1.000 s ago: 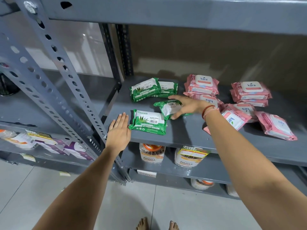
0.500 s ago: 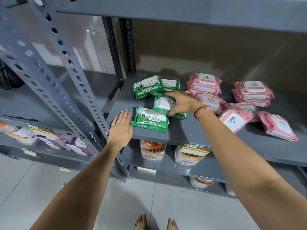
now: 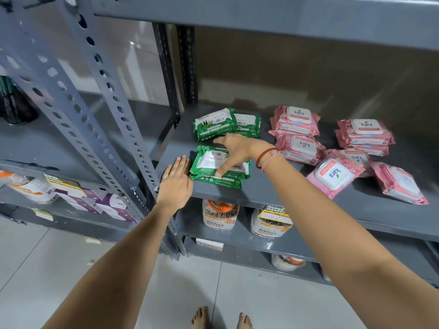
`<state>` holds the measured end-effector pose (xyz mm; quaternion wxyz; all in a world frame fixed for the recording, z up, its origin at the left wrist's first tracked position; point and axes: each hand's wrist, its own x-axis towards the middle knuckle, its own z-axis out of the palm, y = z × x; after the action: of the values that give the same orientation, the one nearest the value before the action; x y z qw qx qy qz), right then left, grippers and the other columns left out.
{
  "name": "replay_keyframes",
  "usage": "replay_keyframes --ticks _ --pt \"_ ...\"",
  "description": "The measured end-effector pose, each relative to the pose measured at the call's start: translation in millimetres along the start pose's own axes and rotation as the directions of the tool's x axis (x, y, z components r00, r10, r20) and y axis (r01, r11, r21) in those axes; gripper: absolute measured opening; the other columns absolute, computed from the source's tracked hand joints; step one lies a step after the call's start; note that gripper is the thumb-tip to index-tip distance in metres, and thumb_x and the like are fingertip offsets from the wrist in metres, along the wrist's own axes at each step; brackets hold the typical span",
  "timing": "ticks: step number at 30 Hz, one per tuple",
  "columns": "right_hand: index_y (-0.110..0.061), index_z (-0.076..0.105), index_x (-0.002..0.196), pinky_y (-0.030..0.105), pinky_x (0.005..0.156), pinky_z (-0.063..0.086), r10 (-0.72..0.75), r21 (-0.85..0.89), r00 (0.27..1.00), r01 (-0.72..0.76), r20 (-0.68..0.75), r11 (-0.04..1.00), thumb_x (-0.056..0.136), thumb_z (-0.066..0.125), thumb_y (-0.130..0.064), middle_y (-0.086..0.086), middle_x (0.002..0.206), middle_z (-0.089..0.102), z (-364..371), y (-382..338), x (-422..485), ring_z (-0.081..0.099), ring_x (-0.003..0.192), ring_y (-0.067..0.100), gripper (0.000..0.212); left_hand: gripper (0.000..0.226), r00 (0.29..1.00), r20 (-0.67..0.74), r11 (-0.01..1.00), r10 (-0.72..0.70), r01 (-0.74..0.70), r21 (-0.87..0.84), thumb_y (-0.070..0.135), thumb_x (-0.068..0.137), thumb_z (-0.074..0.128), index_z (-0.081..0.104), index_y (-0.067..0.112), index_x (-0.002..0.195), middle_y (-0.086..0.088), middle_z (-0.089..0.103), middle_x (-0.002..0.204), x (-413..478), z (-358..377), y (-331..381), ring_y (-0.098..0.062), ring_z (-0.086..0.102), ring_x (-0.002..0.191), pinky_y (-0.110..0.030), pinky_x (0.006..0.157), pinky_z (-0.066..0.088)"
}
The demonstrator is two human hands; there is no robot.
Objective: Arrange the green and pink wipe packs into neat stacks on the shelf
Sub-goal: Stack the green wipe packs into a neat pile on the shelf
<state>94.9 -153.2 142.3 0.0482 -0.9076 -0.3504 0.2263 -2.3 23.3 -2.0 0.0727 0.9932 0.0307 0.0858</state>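
The right hand (image 3: 240, 150) presses open-fingered on a green pack (image 3: 213, 162) topping another at the shelf (image 3: 273, 198) front, the left hand (image 3: 177, 184) flat and open beside it, so two green packs (image 3: 225, 124) behind and most pink packs (image 3: 332, 174) seem left to stack.

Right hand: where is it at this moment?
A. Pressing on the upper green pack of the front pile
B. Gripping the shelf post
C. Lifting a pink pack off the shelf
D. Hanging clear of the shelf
A: the right hand lies on the top green pack of the front pile, fingers spread, with another green pack under it.
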Motion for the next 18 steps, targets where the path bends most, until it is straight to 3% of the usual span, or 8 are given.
replay_keyframes --ticks 4,6,8,9,12,14,16,18 --pt "-0.005 0.026 0.145 0.038 0.111 0.033 0.015 -0.037 0.998 -0.013 0.055 0.999 0.067 0.079 -0.045 0.012 0.146 0.039 -5 -11 -3 0.037 0.133 0.030 0.102 0.052 1.000 -0.013 1.000 -0.004 0.004 -0.015 0.018 0.094 0.030 0.020 0.001 0.142 -0.011 0.016 0.155 -1 -1 1 -0.020 0.011 0.143 -0.038 0.117 0.010" --pt "-0.002 0.048 0.124 0.043 0.101 0.040 0.069 -0.133 0.997 -0.065 0.028 0.989 0.068 0.074 -0.055 0.011 0.126 0.054 2 -16 -2 0.048 0.119 0.031 0.081 0.052 1.000 -0.010 1.000 -0.001 0.001 -0.013 0.018 0.095 0.029 0.019 0.001 0.143 -0.011 0.016 0.155 -1 -1 0 -0.020 0.011 0.143 -0.039 0.117 0.010" --pt "-0.005 0.054 0.101 0.046 0.095 0.037 0.060 -0.193 0.998 -0.065 -0.032 0.979 0.070 0.071 -0.056 0.006 0.108 0.055 7 -19 0 0.050 0.112 0.029 0.063 0.053 1.000 -0.010 1.000 0.000 0.000 -0.020 0.019 0.095 0.030 0.017 0.002 0.143 -0.011 0.016 0.155 -1 -1 0 -0.020 0.011 0.143 -0.038 0.117 0.009" --pt "-0.005 0.053 0.105 0.047 0.096 0.036 0.037 -0.215 0.999 -0.044 -0.037 0.976 0.071 0.072 -0.053 0.006 0.110 0.054 7 -20 0 0.049 0.114 0.029 0.062 0.053 1.000 -0.014 1.000 0.001 -0.002 -0.024 0.019 0.095 0.031 0.017 0.002 0.143 -0.012 0.017 0.154 -2 -1 0 -0.021 0.012 0.143 -0.038 0.117 0.008" --pt "-0.014 0.032 0.143 0.053 0.110 0.023 0.012 -0.338 0.998 0.008 0.058 0.941 0.072 0.077 -0.035 0.008 0.141 0.041 1 -25 0 0.031 0.134 0.029 0.086 0.051 1.000 -0.024 1.000 0.008 -0.008 -0.021 0.018 0.095 0.033 0.023 0.001 0.142 -0.013 0.020 0.153 -2 -1 0 -0.022 0.014 0.143 -0.037 0.117 0.009" --pt "-0.025 0.011 0.150 0.060 0.114 0.009 0.043 -0.393 0.994 0.001 0.103 0.920 0.073 0.078 -0.022 0.008 0.156 0.017 1 -27 -4 0.010 0.144 0.030 0.102 0.051 1.000 -0.025 1.000 0.002 -0.002 -0.021 0.018 0.096 0.031 0.021 0.002 0.143 -0.012 0.019 0.154 -1 0 -1 -0.021 0.013 0.143 -0.037 0.117 0.008" --pt "-0.027 -0.002 0.150 0.058 0.115 0.009 0.107 -0.251 0.989 -0.078 0.103 0.965 0.073 0.077 -0.020 0.010 0.159 -0.001 3 -25 -9 0.000 0.146 0.032 0.110 0.052 1.000 -0.024 1.000 -0.003 0.002 -0.016 0.019 0.096 0.031 0.018 0.004 0.144 -0.011 0.017 0.154 -1 1 -1 -0.020 0.012 0.143 -0.036 0.117 0.007" --pt "-0.020 0.000 0.150 0.050 0.115 0.022 0.191 0.000 0.979 -0.192 0.068 0.981 0.078 0.073 -0.025 0.014 0.158 0.004 5 -22 -13 0.010 0.145 0.034 0.103 0.052 1.000 -0.030 1.000 -0.010 0.009 -0.022 0.019 0.095 0.031 0.019 0.005 0.144 -0.010 0.017 0.154 0 2 -1 -0.019 0.012 0.143 -0.035 0.116 0.006"
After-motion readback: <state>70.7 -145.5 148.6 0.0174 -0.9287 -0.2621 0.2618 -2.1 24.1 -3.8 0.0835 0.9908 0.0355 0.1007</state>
